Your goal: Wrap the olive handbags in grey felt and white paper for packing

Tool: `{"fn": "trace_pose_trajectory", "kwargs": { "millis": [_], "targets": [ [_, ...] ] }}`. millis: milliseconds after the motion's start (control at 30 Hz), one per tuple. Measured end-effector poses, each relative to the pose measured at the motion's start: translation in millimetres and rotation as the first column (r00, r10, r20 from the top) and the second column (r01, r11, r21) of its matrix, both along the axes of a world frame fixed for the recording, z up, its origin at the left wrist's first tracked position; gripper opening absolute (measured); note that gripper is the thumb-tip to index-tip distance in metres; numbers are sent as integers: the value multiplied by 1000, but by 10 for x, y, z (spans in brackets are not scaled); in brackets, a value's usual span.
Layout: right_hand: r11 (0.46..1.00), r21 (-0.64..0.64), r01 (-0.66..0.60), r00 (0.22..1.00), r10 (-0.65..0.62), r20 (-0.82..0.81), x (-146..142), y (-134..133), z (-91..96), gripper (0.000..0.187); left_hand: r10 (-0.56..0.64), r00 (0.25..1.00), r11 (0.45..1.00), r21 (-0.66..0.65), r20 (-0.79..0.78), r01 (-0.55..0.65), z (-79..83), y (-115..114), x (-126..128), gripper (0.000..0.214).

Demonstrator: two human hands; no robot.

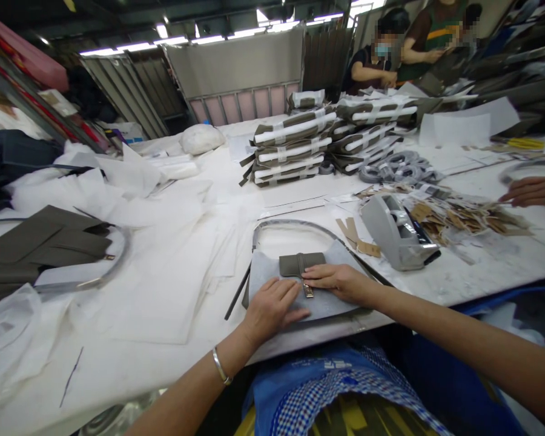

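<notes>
A grey-green handbag (302,264) lies flat at the table's near edge, mostly covered by a sheet of pale wrapping paper (331,303). Its curved handle (295,225) arcs behind it and a small gold clasp (308,290) hangs from the flap. My left hand (272,306) lies flat on the paper, fingers stretched out, a bracelet on the wrist. My right hand (338,281) presses flat on the paper just right of the clasp, fingers pointing left.
A grey tape dispenser (397,233) stands to the right, with brown paper scraps (454,218) beyond it. Stacks of wrapped bags (290,151) fill the table's middle. Another bag (40,245) and white paper sheets (163,266) lie left. Another person's hand (533,191) rests at far right; people work behind.
</notes>
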State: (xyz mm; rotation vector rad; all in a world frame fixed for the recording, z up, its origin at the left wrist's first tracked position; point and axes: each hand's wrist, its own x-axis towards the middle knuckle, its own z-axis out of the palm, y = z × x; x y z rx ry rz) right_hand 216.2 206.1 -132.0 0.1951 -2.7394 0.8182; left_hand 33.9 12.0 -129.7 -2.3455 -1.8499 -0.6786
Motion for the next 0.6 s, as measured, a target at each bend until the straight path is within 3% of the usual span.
{"fn": "trace_pose_trajectory", "kwargs": {
  "millis": [167, 367, 500, 600],
  "targets": [
    [1000, 0, -9, 1000, 9, 16, -3, -10, -46, 37, -290, 957, 957, -15, -29, 290, 46, -34, 8, 33],
    [993, 114, 43, 994, -54, 91, -76, -80, 155, 31, -274, 953, 952, -109, 128, 288, 50, -3, -3, 30],
    [965, 260, -36, 990, -1, 140, -190, -73, 328, 24, -291, 951, 954, -36, 107, 296, 7, 33, 7, 27],
    [949, 308, -75, 986, 23, 167, -249, -36, 347, 20, -279, 956, 955, -75, 94, 286, -10, 40, 15, 28]
  ]
}}
